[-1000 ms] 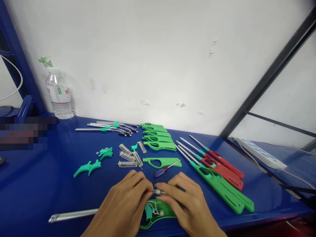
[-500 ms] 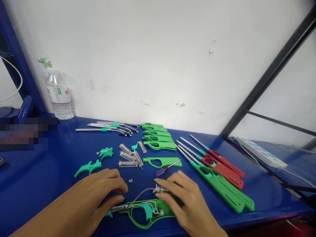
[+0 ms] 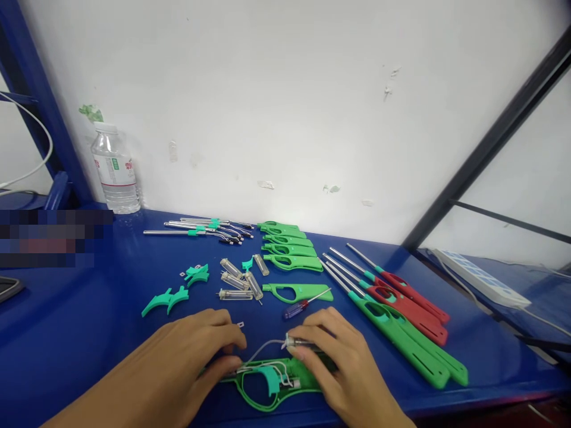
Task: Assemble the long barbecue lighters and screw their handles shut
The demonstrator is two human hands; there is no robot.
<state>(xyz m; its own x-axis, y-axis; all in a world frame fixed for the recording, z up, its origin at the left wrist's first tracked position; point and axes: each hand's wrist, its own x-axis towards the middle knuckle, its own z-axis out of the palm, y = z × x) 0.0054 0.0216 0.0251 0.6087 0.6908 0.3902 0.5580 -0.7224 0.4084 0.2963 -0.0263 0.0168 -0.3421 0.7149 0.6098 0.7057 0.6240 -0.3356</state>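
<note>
A green lighter half-shell (image 3: 263,407) lies open at the table's front edge, with a teal trigger (image 3: 270,378) and white wires inside. My left hand (image 3: 200,351) is at the shell's left end, its thumb and fingers closing near the thin tube and metal rod; the fingertips partly hide what they grip. My right hand (image 3: 341,362) pinches a clear fuel tank (image 3: 294,341) above the shell's right part. A thin clear tube (image 3: 261,346) curves from the tank toward my left fingertips. A screwdriver (image 3: 295,309) lies just beyond my right hand.
Behind are clear tanks (image 3: 236,294), teal triggers (image 3: 157,302), metal rods (image 3: 169,232) and green shells (image 3: 294,263). Red lighters (image 3: 408,309) and green lighters (image 3: 401,345) lie right. A bottle (image 3: 116,178) stands by the wall; a power strip (image 3: 482,279) is far right.
The view has shifted slightly, so the objects appear a little further right. My left hand has moved right along the shell, closer to the trigger. My right hand still holds the tank.
</note>
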